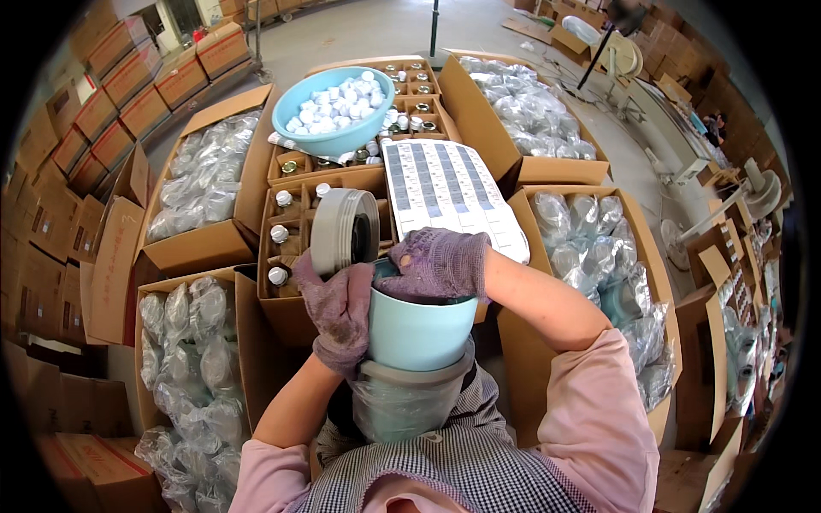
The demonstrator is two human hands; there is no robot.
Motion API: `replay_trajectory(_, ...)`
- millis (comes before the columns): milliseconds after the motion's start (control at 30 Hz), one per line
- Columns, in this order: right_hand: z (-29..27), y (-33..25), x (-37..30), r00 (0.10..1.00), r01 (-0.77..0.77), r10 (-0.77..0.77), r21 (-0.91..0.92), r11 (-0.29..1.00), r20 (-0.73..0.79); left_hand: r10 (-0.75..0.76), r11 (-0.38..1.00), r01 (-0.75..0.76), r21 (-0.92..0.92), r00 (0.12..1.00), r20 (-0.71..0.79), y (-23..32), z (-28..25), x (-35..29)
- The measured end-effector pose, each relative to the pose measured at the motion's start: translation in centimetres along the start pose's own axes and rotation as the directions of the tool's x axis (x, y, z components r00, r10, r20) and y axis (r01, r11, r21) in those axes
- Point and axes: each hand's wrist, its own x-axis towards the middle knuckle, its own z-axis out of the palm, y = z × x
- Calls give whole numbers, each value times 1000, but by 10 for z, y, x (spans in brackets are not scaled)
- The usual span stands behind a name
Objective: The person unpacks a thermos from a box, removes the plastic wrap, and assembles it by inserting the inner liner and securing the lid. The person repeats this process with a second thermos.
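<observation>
My left hand point(336, 312), in a purple knit glove, is closed on the lower edge of a thick round grey lid point(329, 232), which stands tilted on its side with its dark middle facing right. The same hand rests against a light blue canister point(422, 332). My right hand point(440, 263), gloved too, reaches over the canister's rim with curled fingers; the fingertips and whatever they hold are hidden inside. Beneath the canister, at my lap, is a similar container with a grey lid point(415, 376), wrapped in clear plastic.
Open cartons of plastic-wrapped containers stand left point(192, 368) and right point(590, 231). Ahead, a divided carton point(286, 197) holds white-capped bottles. A light blue basin point(333, 141) of white caps and a printed white sheet point(449, 188) lie on the cartons. Stacked boxes point(128, 90) stand far left.
</observation>
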Motion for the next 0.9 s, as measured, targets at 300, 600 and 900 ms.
replay_trajectory(300, -55, -2, -3, 663, -137, 421, 452, 882, -620, -40, 897, 24, -442, 999, -27, -21, -20, 81)
replay_trajectory(600, -52, 25, 45, 333, 540, 149, 319, 779, -931, 165, 948, -169, -269, 986, -39, 16, -11, 113)
replay_trajectory(900, -58, 13, 6, 564, 533, 477, 739, 413, -674, -207, 674, 302, -674, 953, 219, -9, -22, 103)
